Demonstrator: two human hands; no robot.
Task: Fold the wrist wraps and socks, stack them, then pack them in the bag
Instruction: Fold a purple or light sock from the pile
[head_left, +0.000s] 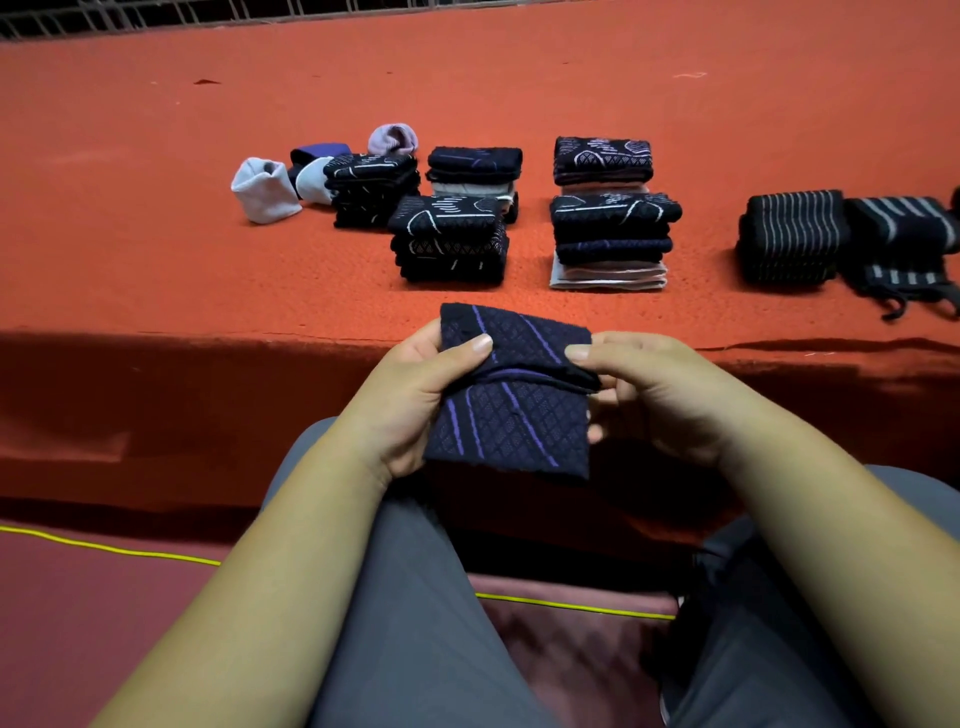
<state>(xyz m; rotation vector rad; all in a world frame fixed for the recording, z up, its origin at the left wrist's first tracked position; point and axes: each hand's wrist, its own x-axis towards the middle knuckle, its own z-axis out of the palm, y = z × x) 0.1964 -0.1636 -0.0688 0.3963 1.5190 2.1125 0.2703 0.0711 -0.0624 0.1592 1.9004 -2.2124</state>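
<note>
I hold a dark navy sock with purple stripes (511, 410) above my lap, its top part folded over. My left hand (415, 395) grips its left edge, thumb on the fold. My right hand (649, 389) pinches its right edge at the fold. On the orange table lie several stacks of folded dark socks (449, 244) (613, 234) (602, 158) (475, 166) (371, 189). Two folded black wrist wraps with grey stripes (792, 236) (904, 244) sit at the right. No bag is in view.
Rolled pale grey, blue and lilac socks (265, 189) (393, 139) lie left of the stacks. The orange cloth table (208, 270) has its front edge just beyond my hands. A yellow cord (104, 545) runs along the floor by my knees.
</note>
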